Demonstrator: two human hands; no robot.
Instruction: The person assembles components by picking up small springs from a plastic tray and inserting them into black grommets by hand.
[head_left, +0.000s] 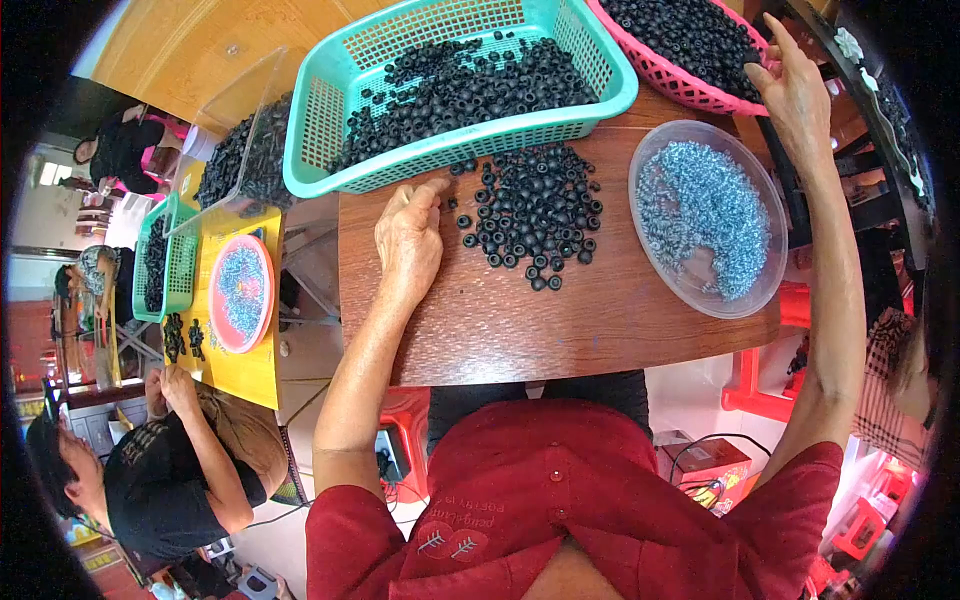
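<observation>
Open lane nr table front [480,345]; obstacles: blk beads [535,212] mid, teal basket [470,140] behind, clr bowl [698,268] to R.

Workshop: parts baskets [470,137] on neighbouring tables [480,340]

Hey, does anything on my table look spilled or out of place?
Just the loose pile of small black pieces: it lies directly on the brown table, strays beside your left hand, while similar pieces sit contained in the teal basket. Whether it spilled or was put there, I can't tell. Nothing looks visibly broken.
</observation>
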